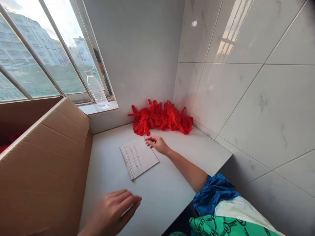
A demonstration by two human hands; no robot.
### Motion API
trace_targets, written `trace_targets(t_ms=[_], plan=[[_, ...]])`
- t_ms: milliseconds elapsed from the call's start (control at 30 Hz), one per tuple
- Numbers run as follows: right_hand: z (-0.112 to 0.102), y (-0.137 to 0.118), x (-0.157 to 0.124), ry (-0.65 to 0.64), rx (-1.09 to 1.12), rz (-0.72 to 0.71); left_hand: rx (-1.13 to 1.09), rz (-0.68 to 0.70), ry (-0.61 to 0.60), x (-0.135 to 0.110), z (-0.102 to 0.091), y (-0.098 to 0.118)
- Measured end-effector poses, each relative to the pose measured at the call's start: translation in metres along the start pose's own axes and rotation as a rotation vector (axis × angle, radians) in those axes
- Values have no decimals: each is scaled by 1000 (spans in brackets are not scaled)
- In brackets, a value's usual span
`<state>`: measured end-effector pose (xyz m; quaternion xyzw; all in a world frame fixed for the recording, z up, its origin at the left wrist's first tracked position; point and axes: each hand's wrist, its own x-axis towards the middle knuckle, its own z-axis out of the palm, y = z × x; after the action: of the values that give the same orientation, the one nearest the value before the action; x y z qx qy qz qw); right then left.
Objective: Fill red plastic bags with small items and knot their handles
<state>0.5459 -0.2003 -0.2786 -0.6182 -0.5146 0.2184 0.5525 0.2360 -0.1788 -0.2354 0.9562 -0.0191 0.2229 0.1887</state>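
A white printed sheet or thin booklet (138, 157) lies on the white counter (172, 190). My right hand (157, 143) reaches out to its far right corner, fingers curled and pinched at the paper's edge. Whether they grip the paper or something small is unclear. My left hand (115, 209) lies near the counter's front edge beside a large cardboard box (44, 170), fingers stretched out flat with something pale just under them. Several red plastic bags (161, 118) sit bunched in the back corner, beyond my right hand.
The open cardboard box fills the left side, something red inside it. A clear plastic bottle (96, 89) stands on the window sill. Glossy tiled wall (246, 91) bounds the counter on the right. Blue, white and green cloth (221, 206) shows at the lower right.
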Motion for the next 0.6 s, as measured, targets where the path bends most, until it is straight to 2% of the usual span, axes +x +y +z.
trace_targets(t_ms=[67, 100, 167, 233, 333, 400, 500, 600], plan=[[-31, -2, 22, 313, -338, -51, -12, -17, -103, 11, 29, -17], [-47, -2, 31, 397, -398, -41, -37, -53, -138, 14, 42, -25], [-76, 2, 46, 470, -467, -15, -89, -129, -169, 17, 63, -37], [-99, 9, 53, 513, -563, 87, -135, -182, -183, 15, 74, -43], [-123, 21, 55, 557, -617, 242, -186, -224, -184, 9, 77, -47], [-133, 24, 55, 582, -589, 270, -213, -246, -179, 5, 75, -46], [-146, 15, 58, 617, -540, 236, -264, -276, -176, 3, 74, -46], [-154, -9, 61, 648, -481, 120, -370, -323, -175, 2, 74, -50]])
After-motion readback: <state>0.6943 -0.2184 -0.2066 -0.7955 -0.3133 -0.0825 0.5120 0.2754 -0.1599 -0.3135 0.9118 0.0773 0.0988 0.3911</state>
